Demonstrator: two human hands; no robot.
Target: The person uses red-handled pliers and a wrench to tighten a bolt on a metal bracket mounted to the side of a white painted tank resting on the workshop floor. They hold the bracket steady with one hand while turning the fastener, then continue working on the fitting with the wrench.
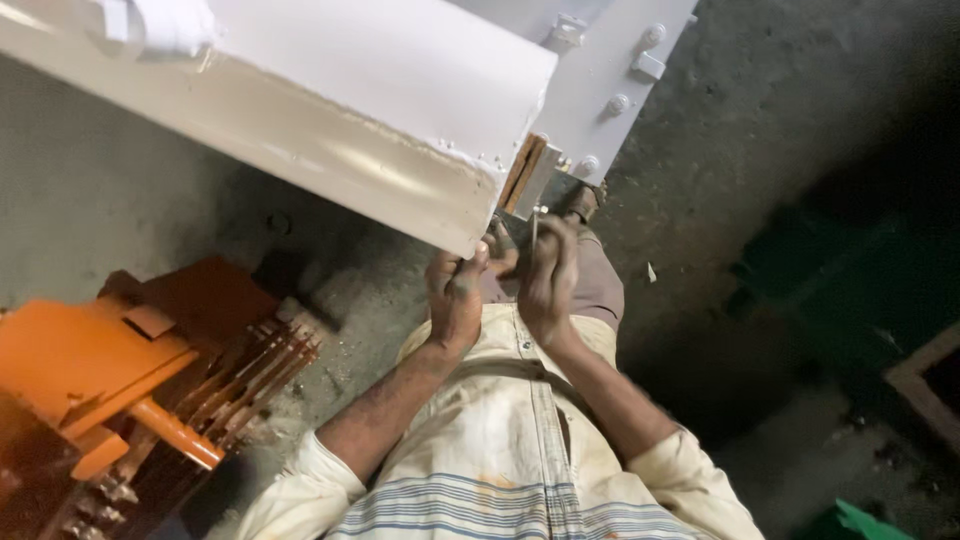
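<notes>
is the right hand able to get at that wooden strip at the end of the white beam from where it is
Probably yes. The right hand is raised just below the wooden strip at the end of the white beam, holding a thin tool that points up toward it. Nothing shows between them, and the left hand sits off to the side.

Cream shirt, rolled sleeves, blue-striped hem, brown trousers

Only 1 view: a head-worn camera looking steeply down the person's own chest to the concrete floor. It sits close above both raised hands, with a white painted beam near the lens.
</notes>
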